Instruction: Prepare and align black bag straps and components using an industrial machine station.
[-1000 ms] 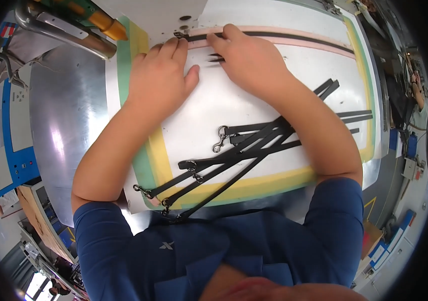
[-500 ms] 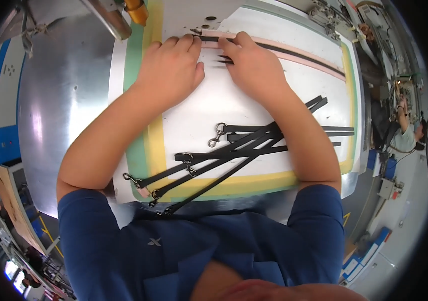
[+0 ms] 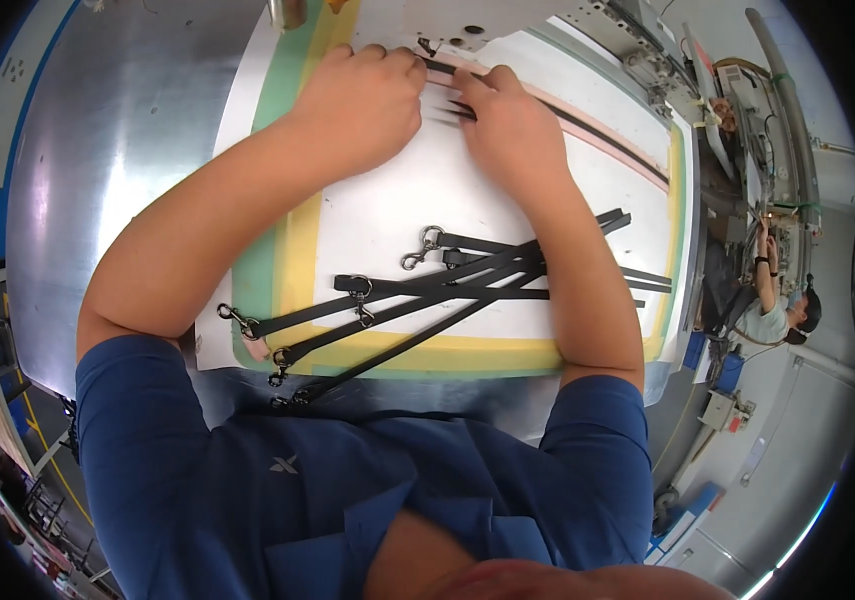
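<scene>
A long black strap [image 3: 602, 141] lies along a pink guide strip [image 3: 637, 172] at the far side of the white work surface. My left hand [image 3: 365, 108] is closed, its bent fingers pressed on the strap's left end by the machine head. Just to the right, my right hand [image 3: 515, 132] has finger and thumb on the same strap. Dark pointed tweezers [image 3: 461, 109] stick out leftward from under that hand's curled fingers. Closer to me, several black straps [image 3: 447, 293] with metal snap hooks [image 3: 239, 320] lie crossed in a pile, partly under my right forearm.
A grey machine head [image 3: 417, 22] overhangs the far edge near my fingers. Yellow and green tape [image 3: 417, 358] borders the work surface. Bare metal table [image 3: 77, 200] extends to the left. At the far right, another person [image 3: 772, 310] works at separate equipment.
The whole view has turned and shifted slightly. Both hands stay at the strap's left end by the machine head, with little movement against it. The strap pile lies as before.
</scene>
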Motion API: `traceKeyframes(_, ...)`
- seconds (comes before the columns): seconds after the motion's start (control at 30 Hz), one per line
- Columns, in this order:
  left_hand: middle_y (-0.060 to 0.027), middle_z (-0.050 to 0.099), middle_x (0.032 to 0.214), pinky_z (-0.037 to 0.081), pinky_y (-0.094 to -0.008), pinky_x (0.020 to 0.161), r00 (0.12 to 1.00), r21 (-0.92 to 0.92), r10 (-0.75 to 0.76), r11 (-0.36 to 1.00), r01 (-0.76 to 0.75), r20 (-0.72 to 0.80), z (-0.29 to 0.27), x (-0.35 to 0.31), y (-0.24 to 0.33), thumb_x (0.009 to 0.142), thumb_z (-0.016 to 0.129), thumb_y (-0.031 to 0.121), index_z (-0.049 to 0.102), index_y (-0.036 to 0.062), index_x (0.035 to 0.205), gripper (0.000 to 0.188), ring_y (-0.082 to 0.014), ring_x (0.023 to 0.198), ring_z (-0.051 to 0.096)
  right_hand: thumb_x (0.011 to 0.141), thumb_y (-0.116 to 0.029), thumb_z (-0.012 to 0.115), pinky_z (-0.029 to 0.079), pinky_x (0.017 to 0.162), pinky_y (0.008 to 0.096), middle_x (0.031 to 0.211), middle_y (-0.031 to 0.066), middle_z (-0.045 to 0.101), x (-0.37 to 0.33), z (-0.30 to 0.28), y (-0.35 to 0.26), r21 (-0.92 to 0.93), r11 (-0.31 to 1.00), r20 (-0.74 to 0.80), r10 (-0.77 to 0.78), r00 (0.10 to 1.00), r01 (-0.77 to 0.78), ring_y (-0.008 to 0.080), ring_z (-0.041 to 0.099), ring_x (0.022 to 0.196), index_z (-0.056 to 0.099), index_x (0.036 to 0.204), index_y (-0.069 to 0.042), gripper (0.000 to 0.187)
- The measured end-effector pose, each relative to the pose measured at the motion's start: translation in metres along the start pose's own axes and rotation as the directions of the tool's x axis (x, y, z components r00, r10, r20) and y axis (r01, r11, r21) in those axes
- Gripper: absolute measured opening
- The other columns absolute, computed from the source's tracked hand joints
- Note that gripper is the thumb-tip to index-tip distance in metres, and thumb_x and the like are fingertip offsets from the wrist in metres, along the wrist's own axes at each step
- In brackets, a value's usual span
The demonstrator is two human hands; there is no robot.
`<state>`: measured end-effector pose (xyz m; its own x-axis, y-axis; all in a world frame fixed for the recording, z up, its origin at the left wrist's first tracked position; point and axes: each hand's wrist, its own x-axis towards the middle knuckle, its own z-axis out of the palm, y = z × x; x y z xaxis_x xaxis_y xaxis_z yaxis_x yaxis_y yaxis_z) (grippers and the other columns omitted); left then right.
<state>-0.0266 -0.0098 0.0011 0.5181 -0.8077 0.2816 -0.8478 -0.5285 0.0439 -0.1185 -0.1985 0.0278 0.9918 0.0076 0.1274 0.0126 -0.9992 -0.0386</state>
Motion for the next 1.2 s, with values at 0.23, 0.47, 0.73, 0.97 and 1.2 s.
traceKeyframes(0.23,-0.0089,0.071,0.113,0.052,-0.0442,0.091,0.999,-0.017,0.015,1.0,-0.016,-0.043,0.005,0.003,0.0,0.095,0.065,0.019,0.07,0.0033,0.122,0.032,-0.0281,0.107,0.068,0.089,-0.012,0.069,0.062,0.077,0.044,0.116,0.0174,0.067,0.005,0.003,0.002,-0.045,0.998,-0.035,-0.048,0.998,0.047,0.0355,0.074,0.091,0.07,0.131,-0.003,0.043)
traceKeyframes(0.47,-0.0092,0.07,0.115,0.05,-0.0449,0.097,0.992,-0.037,0.006,0.999,-0.01,-0.129,0.011,0.004,0.001,0.093,0.065,0.02,0.07,0.0055,0.123,0.034,-0.0283,0.112,0.066,0.091,-0.01,0.063,0.062,0.076,0.0439,0.111,0.0182,0.067,0.003,0.006,0.005,-0.047,0.995,-0.093,-0.091,0.991,0.087,0.0343,0.075,0.089,0.072,0.12,-0.001,0.032)
traceKeyframes(0.73,-0.0101,0.066,0.125,0.046,-0.0489,0.103,0.99,-0.009,0.003,1.0,-0.004,-0.144,0.01,0.003,-0.001,0.094,0.064,0.028,0.069,0.0143,0.134,0.042,-0.0322,0.12,0.062,0.093,-0.008,0.059,0.062,0.076,0.0441,0.11,0.0175,0.067,0.005,0.01,0.008,0.007,0.998,-0.086,-0.067,0.994,0.068,0.035,0.075,0.089,0.073,0.116,-0.003,0.027)
traceKeyframes(0.97,-0.0106,0.065,0.131,0.045,-0.0505,0.106,0.995,0.058,0.012,0.998,-0.006,-0.099,0.002,0.001,-0.007,0.094,0.064,0.03,0.069,0.0159,0.134,0.043,-0.0327,0.122,0.061,0.096,-0.009,0.058,0.061,0.087,0.0458,0.116,0.0124,0.069,-0.002,-0.01,0.027,0.017,0.999,0.028,-0.032,0.999,0.032,0.0344,0.073,0.103,0.075,0.121,-0.011,0.03)
traceKeyframes(1.2,-0.0099,0.066,0.132,0.045,-0.0513,0.103,0.987,0.125,0.051,0.992,-0.032,-0.151,0.004,0.008,-0.001,0.094,0.065,0.031,0.069,0.0143,0.132,0.042,-0.0305,0.122,0.062,0.096,-0.009,0.058,0.06,0.089,0.0443,0.116,0.0117,0.068,-0.019,-0.007,0.059,0.056,0.998,-0.016,0.026,1.0,-0.025,0.032,0.072,0.107,0.075,0.116,-0.009,0.026)
